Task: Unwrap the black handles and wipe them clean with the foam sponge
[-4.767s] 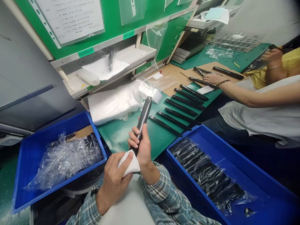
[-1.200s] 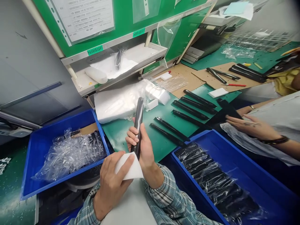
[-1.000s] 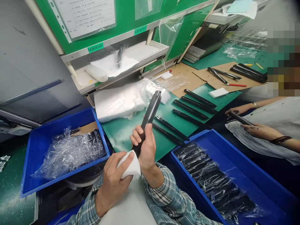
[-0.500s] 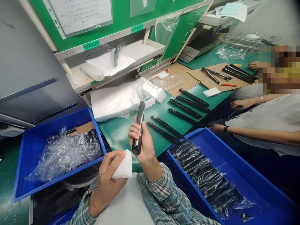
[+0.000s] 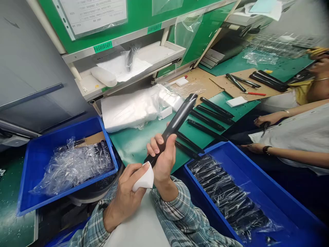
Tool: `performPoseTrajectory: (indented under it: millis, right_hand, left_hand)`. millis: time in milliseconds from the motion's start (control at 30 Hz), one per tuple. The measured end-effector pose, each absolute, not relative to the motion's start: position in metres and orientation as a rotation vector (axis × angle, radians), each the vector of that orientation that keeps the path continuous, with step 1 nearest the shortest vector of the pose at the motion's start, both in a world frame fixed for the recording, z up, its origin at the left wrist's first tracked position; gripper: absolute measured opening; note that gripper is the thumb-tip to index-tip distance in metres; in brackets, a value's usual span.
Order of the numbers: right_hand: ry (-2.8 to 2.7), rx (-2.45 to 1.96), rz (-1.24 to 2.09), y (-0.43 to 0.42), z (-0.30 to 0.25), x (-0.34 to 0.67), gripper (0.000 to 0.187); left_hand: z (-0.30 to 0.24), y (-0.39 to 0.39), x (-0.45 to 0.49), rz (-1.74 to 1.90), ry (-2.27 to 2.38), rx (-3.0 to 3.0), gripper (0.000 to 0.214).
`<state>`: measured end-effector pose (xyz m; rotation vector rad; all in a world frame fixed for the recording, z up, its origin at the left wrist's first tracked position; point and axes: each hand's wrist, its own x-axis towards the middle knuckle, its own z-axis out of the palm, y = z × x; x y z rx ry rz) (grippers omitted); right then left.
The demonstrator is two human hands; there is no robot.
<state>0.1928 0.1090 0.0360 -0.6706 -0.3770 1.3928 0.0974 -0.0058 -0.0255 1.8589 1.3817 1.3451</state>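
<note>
My right hand (image 5: 161,157) grips a glossy black cylindrical handle (image 5: 178,118), which leans up and to the right over a green work mat (image 5: 133,144). In my left hand (image 5: 120,202) is a white melamine sponge (image 5: 144,178), held right by the handle's lower end. Whether the two touch is hidden by my fingers. Beyond the handle, several similar black handles (image 5: 207,120) lie side by side on the mat.
Blue crates stand on both sides: the left (image 5: 66,191) holds clear plastic wrap, the right (image 5: 210,202) bagged black items. A white wrapped stack (image 5: 128,113) sits behind my hands. A co-worker's hands (image 5: 267,119) are at the right, below a shelf and green board.
The black handle has tilted from nearly upright to leaning right. My left hand has brought the sponge in closer to the handle's lower end.
</note>
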Motion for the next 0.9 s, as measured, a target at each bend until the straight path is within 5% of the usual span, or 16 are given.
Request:
performPoseTrajectory:
  millis: [267, 567, 733, 900]
  right_hand:
    - [-0.193, -0.570, 1.586, 0.117, 0.033, 0.199, 0.034]
    - [0.102, -0.535, 1.806, 0.119, 0.024, 0.200, 0.016]
    - [-0.022, -0.587, 1.762, 0.114, 0.022, 0.198, 0.030]
    - [-0.188, -0.653, 1.714, 0.108, 0.022, 0.194, 0.054]
  left_hand:
    - [-0.027, -0.014, 0.090, 1.395, 1.138, 1.430, 0.042]
    - [-0.021, -0.009, 0.083, 1.403, 1.464, 2.143, 0.065]
    - [-0.019, -0.005, 0.088, 1.230, 1.655, 2.392, 0.038]
    - [-0.016, -0.002, 0.088, 1.308, 1.663, 2.366, 0.040]
